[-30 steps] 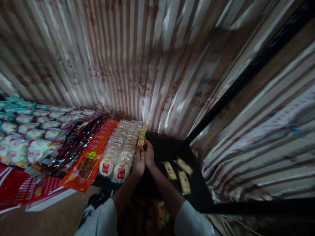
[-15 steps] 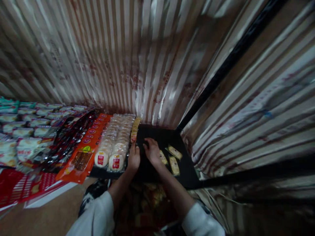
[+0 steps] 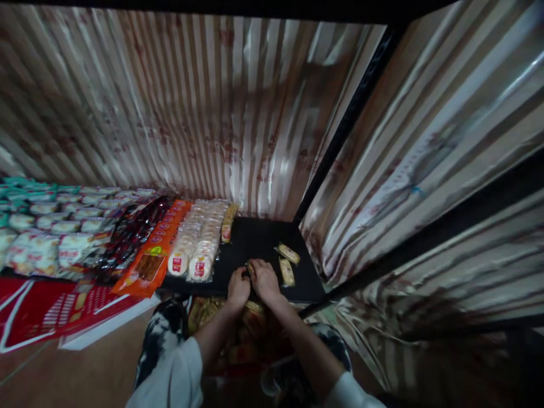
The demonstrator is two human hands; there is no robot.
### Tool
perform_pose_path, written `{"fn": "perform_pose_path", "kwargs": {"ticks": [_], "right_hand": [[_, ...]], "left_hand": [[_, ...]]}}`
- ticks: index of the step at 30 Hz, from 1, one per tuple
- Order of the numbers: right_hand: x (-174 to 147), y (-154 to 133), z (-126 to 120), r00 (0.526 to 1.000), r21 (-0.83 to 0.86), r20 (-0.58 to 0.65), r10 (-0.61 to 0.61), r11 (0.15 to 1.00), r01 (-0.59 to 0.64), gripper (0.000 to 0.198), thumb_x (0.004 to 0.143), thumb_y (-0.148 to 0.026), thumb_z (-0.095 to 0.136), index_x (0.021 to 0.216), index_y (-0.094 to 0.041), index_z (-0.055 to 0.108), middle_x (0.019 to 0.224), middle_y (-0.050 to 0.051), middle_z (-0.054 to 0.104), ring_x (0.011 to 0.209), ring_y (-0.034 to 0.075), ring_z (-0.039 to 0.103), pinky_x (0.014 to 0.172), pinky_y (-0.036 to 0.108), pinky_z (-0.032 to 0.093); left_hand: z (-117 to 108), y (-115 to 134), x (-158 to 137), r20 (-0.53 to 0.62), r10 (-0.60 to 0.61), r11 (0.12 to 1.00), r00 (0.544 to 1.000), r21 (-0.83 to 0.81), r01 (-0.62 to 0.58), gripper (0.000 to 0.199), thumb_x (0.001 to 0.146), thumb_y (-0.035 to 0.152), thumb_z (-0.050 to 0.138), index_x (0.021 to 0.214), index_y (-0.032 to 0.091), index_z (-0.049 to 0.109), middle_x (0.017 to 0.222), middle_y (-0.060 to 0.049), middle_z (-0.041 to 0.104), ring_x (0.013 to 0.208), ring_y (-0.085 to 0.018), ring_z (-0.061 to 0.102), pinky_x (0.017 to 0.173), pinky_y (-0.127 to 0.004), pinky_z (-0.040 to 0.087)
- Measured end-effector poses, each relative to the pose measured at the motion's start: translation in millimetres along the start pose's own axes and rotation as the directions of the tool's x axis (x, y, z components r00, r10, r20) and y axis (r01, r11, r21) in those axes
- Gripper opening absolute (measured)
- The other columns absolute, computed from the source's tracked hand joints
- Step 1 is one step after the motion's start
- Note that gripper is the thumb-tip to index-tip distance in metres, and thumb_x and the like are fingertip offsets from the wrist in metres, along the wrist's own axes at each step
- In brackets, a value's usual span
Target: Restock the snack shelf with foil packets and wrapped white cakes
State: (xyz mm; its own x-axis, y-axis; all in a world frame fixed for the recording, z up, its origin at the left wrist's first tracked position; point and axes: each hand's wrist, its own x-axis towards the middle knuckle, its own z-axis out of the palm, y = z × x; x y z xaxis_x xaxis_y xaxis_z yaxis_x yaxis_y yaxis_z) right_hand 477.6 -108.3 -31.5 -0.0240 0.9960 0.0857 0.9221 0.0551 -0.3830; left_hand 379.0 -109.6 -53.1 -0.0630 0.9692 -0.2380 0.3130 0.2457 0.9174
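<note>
Both hands are close together over the front of a black shelf (image 3: 250,238). My right hand (image 3: 264,280) curls its fingers round a small yellowish wrapped snack, mostly hidden by the fingers. Beside it, my left hand (image 3: 238,288) has bent fingers turned toward the right one; what they hold, if anything, is hidden. A short row of yellow wrapped snacks (image 3: 229,222) lies farther back on the shelf. To the right of my hands are two loose ones, an upper wrapped snack (image 3: 288,253) and a lower wrapped snack (image 3: 287,272).
Left of the yellow row lie clear packs of round white cakes (image 3: 200,266), an orange packet (image 3: 148,263), dark shiny packets (image 3: 127,232) and several white packets (image 3: 76,249). Below my hands is a container of yellow packets (image 3: 242,334). A black post (image 3: 340,147) rises at the right.
My hands have come together and nearer the shelf's front edge; the left has left the yellow row. A third loose snack, earlier beside my right hand, no longer shows there. The view has shifted.
</note>
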Motion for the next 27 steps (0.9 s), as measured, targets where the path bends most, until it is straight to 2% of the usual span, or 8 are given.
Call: {"fn": "perform_pose_path", "kwargs": {"ticks": [3, 5, 9, 12, 15, 19, 23, 27], "right_hand": [[-6.7, -2.1, 12.3, 0.999, 0.268, -0.026, 0.02, 0.963, -0.012, 0.042, 0.074, -0.008, 0.048, 0.114, -0.016, 0.06, 0.11, 0.011, 0.064, 0.102, 0.022, 0.058, 0.091, 0.034, 0.042], [-10.8, -2.7, 20.8, 0.994, 0.48, -0.018, 0.112, 0.873, -0.09, 0.04, 0.073, -0.011, 0.05, 0.111, -0.018, 0.061, 0.103, 0.009, 0.067, 0.094, 0.02, 0.062, 0.087, 0.033, 0.046], [-19.2, -4.2, 31.7, 0.966, 0.818, 0.086, 0.243, 0.536, -0.207, 0.04, 0.068, -0.018, 0.055, 0.107, -0.021, 0.06, 0.092, 0.004, 0.069, 0.082, 0.018, 0.066, 0.076, 0.032, 0.052], [-24.8, -7.0, 30.8, 0.943, 0.919, 0.15, 0.295, 0.309, -0.243, 0.043, 0.06, -0.021, 0.062, 0.104, -0.019, 0.06, 0.092, 0.005, 0.069, 0.082, 0.019, 0.066, 0.071, 0.03, 0.053], [-29.0, -12.6, 23.6, 0.933, 0.953, 0.206, 0.294, 0.155, -0.26, 0.041, 0.059, -0.028, 0.067, 0.098, -0.018, 0.06, 0.093, 0.007, 0.069, 0.082, 0.02, 0.066, 0.069, 0.03, 0.053], [-30.3, -21.7, 13.7, 0.944, 0.966, 0.214, 0.25, 0.086, -0.242, 0.04, 0.061, -0.042, 0.071, 0.091, -0.018, 0.062, 0.089, 0.006, 0.069, 0.079, 0.02, 0.066, 0.067, 0.03, 0.053], [-25.4, -27.4, 13.2, 0.937, 0.968, 0.211, 0.28, 0.077, -0.241, 0.039, 0.054, -0.039, 0.077, 0.083, -0.018, 0.06, 0.077, 0.003, 0.067, 0.07, 0.018, 0.065, 0.064, 0.03, 0.053], [-17.8, -29.9, 19.5, 0.907, 0.982, 0.169, 0.387, 0.012, -0.188, 0.03, 0.061, -0.037, 0.071, 0.083, -0.021, 0.057, 0.078, 0.001, 0.066, 0.073, 0.017, 0.064, 0.066, 0.03, 0.053]], "left_hand": [[-9.9, -1.0, -12.6, -0.017, -0.005, 0.998, 1.0, 0.06, 0.006, 0.034, 0.075, 0.008, 0.051, 0.106, 0.015, 0.062, 0.113, -0.012, 0.064, 0.11, -0.023, 0.057, 0.098, -0.033, 0.04], [-15.2, -0.8, -21.3, -0.016, 0.003, 0.997, 1.0, 0.082, -0.002, 0.033, 0.076, 0.009, 0.051, 0.106, 0.014, 0.062, 0.112, -0.012, 0.065, 0.108, -0.022, 0.058, 0.097, -0.032, 0.041], [-22.9, 2.8, -39.1, -0.011, 0.033, 0.992, 0.999, 0.126, -0.031, 0.032, 0.081, 0.015, 0.05, 0.11, 0.015, 0.062, 0.11, -0.011, 0.065, 0.104, -0.022, 0.06, 0.093, -0.03, 0.042], [-28.1, 6.6, -50.7, -0.046, 0.061, 0.977, 0.997, 0.208, -0.05, 0.038, 0.081, 0.015, 0.049, 0.118, 0.014, 0.058, 0.114, -0.013, 0.062, 0.105, -0.023, 0.058, 0.092, -0.031, 0.043], [-32.9, 8.5, -57.9, -0.077, 0.122, 0.971, 0.989, 0.218, -0.103, 0.041, 0.08, 0.013, 0.049, 0.121, 0.017, 0.057, 0.117, -0.012, 0.06, 0.109, -0.022, 0.056, 0.095, -0.03, 0.041], [-39.1, 8.5, -59.4, -0.102, 0.22, 0.959, 0.97, 0.206, -0.195, 0.044, 0.078, 0.01, 0.049, 0.12, 0.017, 0.057, 0.117, -0.01, 0.06, 0.11, -0.021, 0.055, 0.099, -0.031, 0.039], [-47.1, 7.4, -53.0, -0.104, 0.296, 0.944, 0.95, 0.182, -0.274, 0.047, 0.077, 0.01, 0.049, 0.123, 0.019, 0.055, 0.115, -0.008, 0.061, 0.109, -0.02, 0.055, 0.1, -0.033, 0.04], [-53.7, 3.5, -43.9, -0.191, 0.25, 0.963, 0.949, 0.151, -0.223, 0.046, 0.08, 0.016, 0.054, 0.126, 0.011, 0.05, 0.116, -0.013, 0.061, 0.109, -0.023, 0.055, 0.1, -0.037, 0.041]]}}
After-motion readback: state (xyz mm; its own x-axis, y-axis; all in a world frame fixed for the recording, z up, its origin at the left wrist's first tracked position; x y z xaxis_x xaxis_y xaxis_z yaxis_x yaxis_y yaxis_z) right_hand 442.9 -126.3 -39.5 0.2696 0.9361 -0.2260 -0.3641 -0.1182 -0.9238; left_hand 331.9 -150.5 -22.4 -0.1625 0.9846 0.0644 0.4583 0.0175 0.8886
